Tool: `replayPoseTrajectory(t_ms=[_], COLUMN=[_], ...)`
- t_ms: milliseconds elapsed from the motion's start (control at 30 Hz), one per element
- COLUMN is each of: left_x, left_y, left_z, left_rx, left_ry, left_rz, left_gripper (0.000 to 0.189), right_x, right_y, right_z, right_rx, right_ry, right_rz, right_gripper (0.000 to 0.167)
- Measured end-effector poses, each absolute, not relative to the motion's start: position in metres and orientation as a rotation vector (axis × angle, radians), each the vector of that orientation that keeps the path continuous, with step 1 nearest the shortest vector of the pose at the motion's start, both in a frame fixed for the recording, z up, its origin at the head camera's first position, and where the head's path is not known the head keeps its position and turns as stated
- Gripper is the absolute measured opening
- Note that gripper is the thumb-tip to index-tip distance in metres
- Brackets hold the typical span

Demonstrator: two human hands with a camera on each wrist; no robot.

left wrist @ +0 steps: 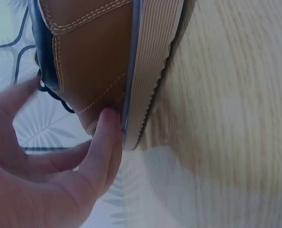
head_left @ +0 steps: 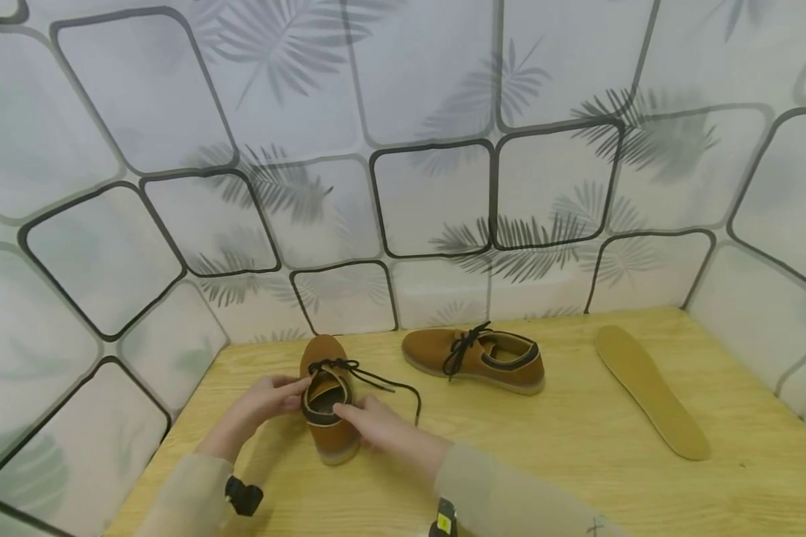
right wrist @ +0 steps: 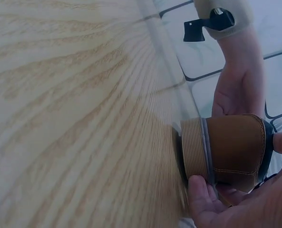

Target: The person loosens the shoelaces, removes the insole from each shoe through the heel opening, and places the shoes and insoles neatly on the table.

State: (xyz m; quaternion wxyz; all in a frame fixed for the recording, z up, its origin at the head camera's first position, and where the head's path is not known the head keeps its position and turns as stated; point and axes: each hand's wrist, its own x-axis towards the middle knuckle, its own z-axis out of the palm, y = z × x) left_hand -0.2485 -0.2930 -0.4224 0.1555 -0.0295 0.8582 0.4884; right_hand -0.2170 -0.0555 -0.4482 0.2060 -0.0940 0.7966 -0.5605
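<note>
A brown shoe (head_left: 334, 441) with a dark padded collar stands on the wooden table, toe toward the back wall. My left hand (head_left: 272, 400) holds its left side; in the left wrist view the fingers (left wrist: 105, 137) press the brown upper just above the ridged sole. My right hand (head_left: 381, 424) grips the heel part from the right, its thumb on the collar edge. In the right wrist view, fingertips (right wrist: 198, 187) of that hand touch the sole's edge. Black laces (head_left: 336, 364) cross the front of the shoe, and a loose end trails right onto the table.
Right of the held shoe lies a matching brown shoe (head_left: 436, 350), toe left, its black laces tied. A tan insole (head_left: 651, 391) lies flat farther right on the wooden table (head_left: 578, 455). Patterned fabric (head_left: 436, 201) rises behind and at both sides.
</note>
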Motion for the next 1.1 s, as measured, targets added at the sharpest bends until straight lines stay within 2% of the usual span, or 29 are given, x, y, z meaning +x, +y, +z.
replayPoseTrajectory(t_ms=[167, 467, 867, 1100], left_x=[-0.246, -0.251, -0.260, -0.263], left_y=[-0.296, -0.302, -0.315, -0.325], left_z=[-0.423, -0.416, -0.409, -0.409], left_rx=[-0.056, -0.050, 0.036, 0.023], left_ry=[2.440, 2.527, 2.623, 2.598], left_rz=[1.401, 1.322, 1.169, 1.176], left_gripper=[0.080, 0.069, 0.060, 0.061], right_x=[-0.218, -0.217, -0.214, -0.217], right_y=[-0.059, -0.075, -0.101, -0.112], right_z=[-0.448, -0.453, -0.453, -0.452], right_rx=[-0.322, -0.288, -0.251, -0.233], right_ry=[2.241, 2.253, 2.270, 2.258], right_rz=[-1.654, -1.857, -1.922, -1.893], right_gripper=[0.055, 0.060, 0.046, 0.048])
